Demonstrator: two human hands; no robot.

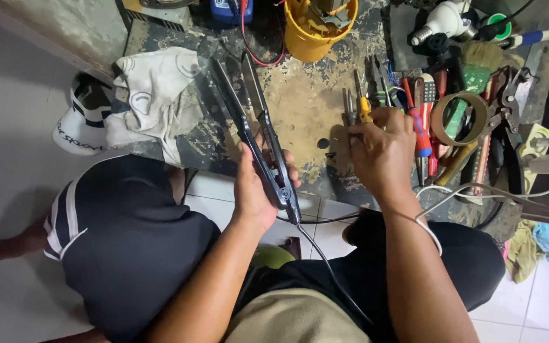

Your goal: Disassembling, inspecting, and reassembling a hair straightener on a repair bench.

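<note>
The left hand point(255, 187) is closed round the hinge end of the hair straightener point(258, 136), its two plates splayed open toward the yellow bucket point(309, 32). It is best kept steady there while the right hand point(382, 152) pinches a yellow-handled screwdriver point(363, 108) — just right of the straightener. The screwdriver's tip is hidden, and the tools beyond it blur into clutter.

Person seated on white tiled floor point(7, 127), knees apart. Left hand point(255, 184) grips hinge end of black two-armed hair straightener point(258, 136), arms spread, tips toward stained board point(300, 108). Black cord point(332, 270) trails down over lap. Right hand point(382, 149) closed around yellow-handled screwdriver point(361, 101), beside red-and-blue-handled tools point(419, 121). Brown tape roll point(459, 119) just right of them. Yellow plastic bucket point(316, 28) at far edge; white crumpled cloth point(154, 89) left.
</note>
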